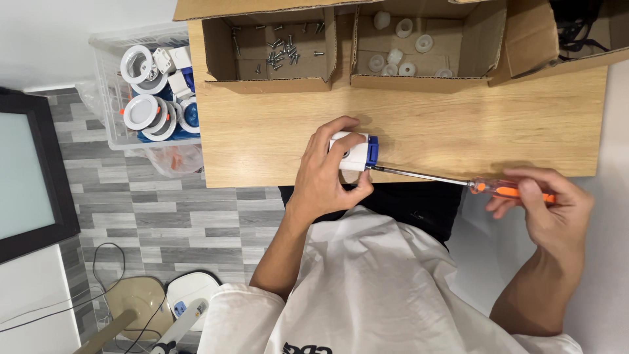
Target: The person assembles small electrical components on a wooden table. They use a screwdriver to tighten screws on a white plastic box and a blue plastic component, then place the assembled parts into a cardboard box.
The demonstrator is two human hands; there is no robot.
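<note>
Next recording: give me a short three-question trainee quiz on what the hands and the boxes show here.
1. True or false: the left hand grips a white and blue part at the edge of the wooden table.
2. What does the right hand hold? A) pliers B) an orange-handled screwdriver C) a hammer
3. Fill in: the left cardboard box holds loose ____, while the middle cardboard box holds white plastic caps.

Key
1. True.
2. B; its tip meets the part's blue end.
3. Screws.
</note>
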